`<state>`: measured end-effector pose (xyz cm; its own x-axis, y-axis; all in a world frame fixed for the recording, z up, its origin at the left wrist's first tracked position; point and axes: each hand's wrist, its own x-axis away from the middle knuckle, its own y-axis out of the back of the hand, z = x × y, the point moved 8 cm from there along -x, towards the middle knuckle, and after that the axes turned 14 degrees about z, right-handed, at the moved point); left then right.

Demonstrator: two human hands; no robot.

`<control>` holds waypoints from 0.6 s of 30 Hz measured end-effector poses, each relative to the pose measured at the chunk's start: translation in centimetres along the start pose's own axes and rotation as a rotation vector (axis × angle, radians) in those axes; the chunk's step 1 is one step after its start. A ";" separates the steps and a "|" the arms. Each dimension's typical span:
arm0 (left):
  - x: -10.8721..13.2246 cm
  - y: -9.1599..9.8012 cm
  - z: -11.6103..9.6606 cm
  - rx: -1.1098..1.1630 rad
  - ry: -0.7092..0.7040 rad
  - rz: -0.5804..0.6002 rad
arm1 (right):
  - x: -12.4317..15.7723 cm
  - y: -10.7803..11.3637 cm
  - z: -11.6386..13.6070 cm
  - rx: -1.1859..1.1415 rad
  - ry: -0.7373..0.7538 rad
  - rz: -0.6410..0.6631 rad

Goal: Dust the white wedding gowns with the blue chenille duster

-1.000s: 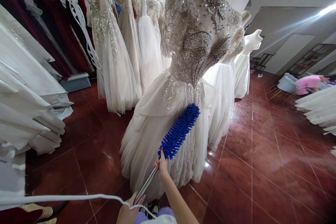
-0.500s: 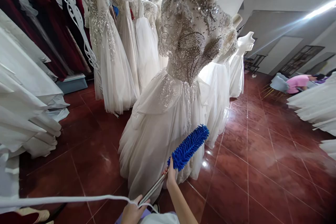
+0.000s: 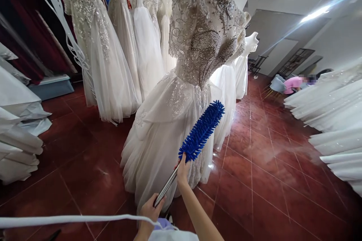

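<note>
Duster point(image 3: 201, 131): 1, blue, against beaded gown point(image 3: 181, 109); 2 hands clamped on handle, right hand point(image 3: 182, 167) above left hand point(image 3: 149, 211).

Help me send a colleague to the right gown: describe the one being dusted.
Among the white gowns on the red tiled floor, it is the nearest mannequin's gown, in the middle. The blue duster held by both hands lies against its skirt. Unlike its neighbours, its bodice bears a dense fan of pearl beading.
</note>
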<state>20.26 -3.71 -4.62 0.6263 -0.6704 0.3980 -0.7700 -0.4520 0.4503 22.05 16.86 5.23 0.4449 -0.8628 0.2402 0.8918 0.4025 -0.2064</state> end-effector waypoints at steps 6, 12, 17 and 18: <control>0.0 0.2 -1.3 -0.037 -0.152 -0.090 | 0.7 2.4 1.1 -0.057 0.073 -0.072; 0.5 -0.3 -2.1 -0.080 -0.158 -0.064 | 0.4 3.3 1.1 -0.054 0.007 -0.122; 0.5 1.0 -0.6 -0.177 -0.063 -0.086 | -0.3 2.3 -1.7 -0.080 -0.067 -0.125; 0.4 1.3 -0.1 -0.195 -0.052 -0.079 | -0.4 2.1 -2.3 -0.069 -0.072 -0.132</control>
<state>19.49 -4.51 -3.74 0.6728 -0.6690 0.3159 -0.6774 -0.3855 0.6264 23.58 17.35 2.50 0.3315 -0.8813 0.3367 0.9362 0.2632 -0.2329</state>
